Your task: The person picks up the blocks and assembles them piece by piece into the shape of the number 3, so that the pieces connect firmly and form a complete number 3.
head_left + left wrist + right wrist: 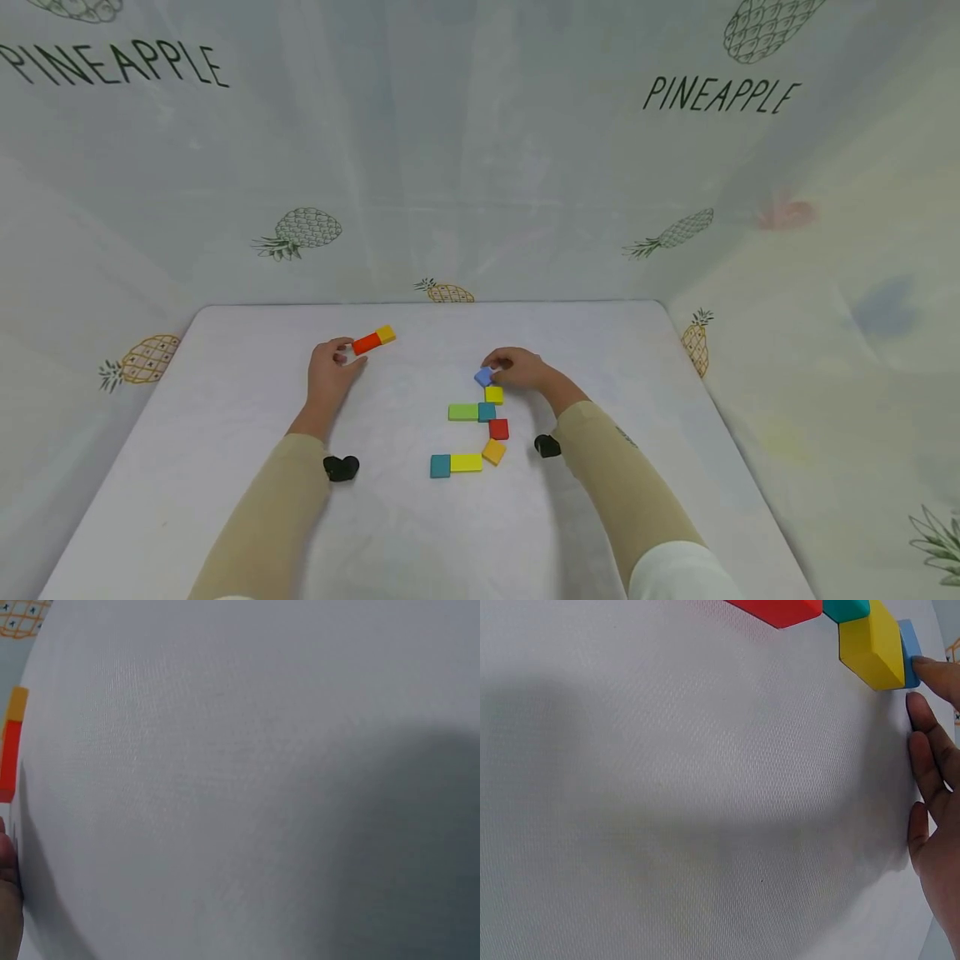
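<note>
My right hand (519, 369) pinches a blue block (484, 377) between thumb and fingertips at the far end of a crooked row of coloured blocks. Just below that block lies a yellow block (493, 396), and in the right wrist view the blue block (909, 652) sits against the yellow one (871, 649), a fingertip on it. Over at the left, my left hand (330, 375) is spread near a red block (367, 343), thumb and fingers apart at its near end. An orange-yellow block (386, 334) adjoins the red block's far end.
Farther down the row are a green block (462, 412), a teal block (487, 412), a red square block (498, 429), an orange block (493, 452), a long yellow block (466, 462) and another teal block (440, 466). A pineapple-printed curtain (480, 167) hangs behind the white table (225, 375).
</note>
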{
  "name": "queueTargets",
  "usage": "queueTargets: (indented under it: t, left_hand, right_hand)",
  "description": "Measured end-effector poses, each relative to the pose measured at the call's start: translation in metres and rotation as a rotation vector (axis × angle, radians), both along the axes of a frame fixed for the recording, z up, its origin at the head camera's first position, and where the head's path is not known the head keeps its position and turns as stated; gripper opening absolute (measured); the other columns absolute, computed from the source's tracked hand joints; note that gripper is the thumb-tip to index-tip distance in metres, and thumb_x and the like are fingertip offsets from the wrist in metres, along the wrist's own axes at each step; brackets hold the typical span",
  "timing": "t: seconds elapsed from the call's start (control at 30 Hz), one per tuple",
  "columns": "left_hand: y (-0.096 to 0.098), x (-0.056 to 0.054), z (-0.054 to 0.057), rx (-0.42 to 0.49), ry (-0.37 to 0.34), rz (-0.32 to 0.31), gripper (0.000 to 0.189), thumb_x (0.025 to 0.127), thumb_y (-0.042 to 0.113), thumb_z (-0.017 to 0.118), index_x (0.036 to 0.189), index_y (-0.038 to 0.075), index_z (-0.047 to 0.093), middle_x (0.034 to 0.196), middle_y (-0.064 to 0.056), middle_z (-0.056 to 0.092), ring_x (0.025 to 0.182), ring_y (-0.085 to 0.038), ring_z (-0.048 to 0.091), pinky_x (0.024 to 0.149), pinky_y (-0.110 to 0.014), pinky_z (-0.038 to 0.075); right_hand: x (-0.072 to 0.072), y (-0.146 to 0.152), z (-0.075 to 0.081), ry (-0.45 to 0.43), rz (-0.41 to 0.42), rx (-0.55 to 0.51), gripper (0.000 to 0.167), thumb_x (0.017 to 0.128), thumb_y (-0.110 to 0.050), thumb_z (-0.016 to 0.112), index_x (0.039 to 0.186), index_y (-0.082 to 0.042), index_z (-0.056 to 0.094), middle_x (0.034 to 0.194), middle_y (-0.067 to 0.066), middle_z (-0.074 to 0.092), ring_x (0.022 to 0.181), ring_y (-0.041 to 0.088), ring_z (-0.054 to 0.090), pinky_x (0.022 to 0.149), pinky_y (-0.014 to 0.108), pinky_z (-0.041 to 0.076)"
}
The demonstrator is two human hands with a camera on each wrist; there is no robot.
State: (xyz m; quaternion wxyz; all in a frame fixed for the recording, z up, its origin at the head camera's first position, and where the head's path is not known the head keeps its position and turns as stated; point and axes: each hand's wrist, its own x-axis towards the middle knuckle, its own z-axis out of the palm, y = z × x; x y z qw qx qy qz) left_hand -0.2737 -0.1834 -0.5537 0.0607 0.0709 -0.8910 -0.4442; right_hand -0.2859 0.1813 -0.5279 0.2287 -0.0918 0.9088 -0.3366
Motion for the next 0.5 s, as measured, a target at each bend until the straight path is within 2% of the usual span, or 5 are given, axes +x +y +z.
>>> queueTargets:
  t: [0.17,0.5]
  left_hand:
    - [-0.0004,-0.0013,-0.0020,0.026,-0.037,0.046,0.044,0.092,0.016,0.069,0.131,0.003,0.055,0.109,-0.016,0.055,0.098,-0.030,0.050,0.089,-0.041,0.045]
    - [0.0033,-0.0051,-0.0047,-0.014,-0.016,0.090,0.042,0.091,0.013,0.070,0.129,0.001,0.058,0.101,-0.017,0.061,0.092,-0.031,0.054,0.087,-0.042,0.047]
  right_hand:
    - [-0.0015,0.0005,-0.0004,-0.003,0.003,-0.002,0.022,0.092,-0.019,0.064,0.113,-0.024,0.067,0.108,-0.002,0.057,0.105,0.021,0.049,0.092,0.038,0.044]
    - [-0.0024,0.0023,-0.0024,0.005,0.012,-0.016,0.021,0.092,-0.019,0.065,0.112,-0.022,0.067,0.109,-0.004,0.058,0.105,0.020,0.050,0.094,0.037,0.044]
